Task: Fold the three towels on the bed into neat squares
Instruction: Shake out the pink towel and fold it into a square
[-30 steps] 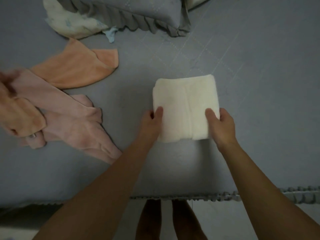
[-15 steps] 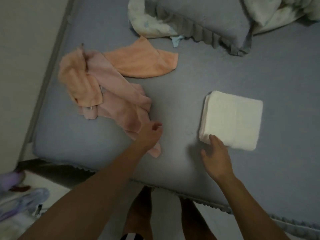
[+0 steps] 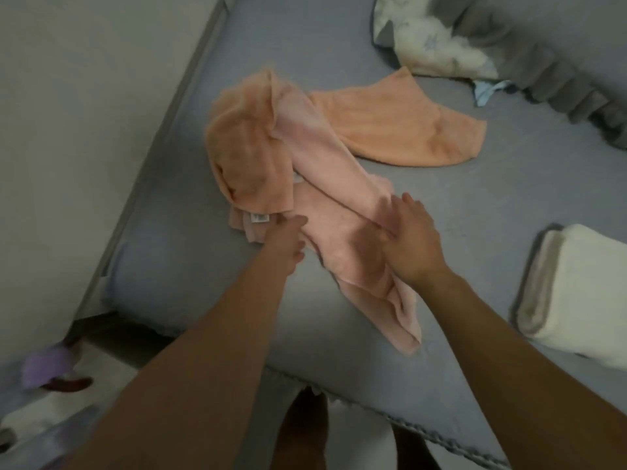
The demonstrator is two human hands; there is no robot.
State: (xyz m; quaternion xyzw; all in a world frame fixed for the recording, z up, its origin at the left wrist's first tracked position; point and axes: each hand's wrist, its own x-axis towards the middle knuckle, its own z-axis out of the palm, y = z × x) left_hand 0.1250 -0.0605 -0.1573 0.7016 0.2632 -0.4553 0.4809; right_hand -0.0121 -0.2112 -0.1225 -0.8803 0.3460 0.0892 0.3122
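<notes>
A crumpled pink towel [image 3: 339,171] lies in a long strip on the grey bed [image 3: 475,215] near its left edge. An orange towel [image 3: 400,130] spreads flat behind it, and an orange bunch sits on the pink towel's far left end. My left hand [image 3: 286,240] pinches the pink towel's near left edge, beside its white tag. With fingers straight, my right hand [image 3: 407,239] rests on the middle of the pink towel. A white towel [image 3: 576,293], folded into a thick square, sits on the bed at the right edge of view.
A grey frilled pillow [image 3: 529,52] and a patterned white pillow [image 3: 437,45] lie at the bed's far right. A pale wall [image 3: 84,130] runs along the bed's left side. A purple object [image 3: 47,364] lies on the floor at lower left.
Both hands left the folded white towel and moved left onto the pink towel. My view swung left, so the white towel now sits at the right edge.
</notes>
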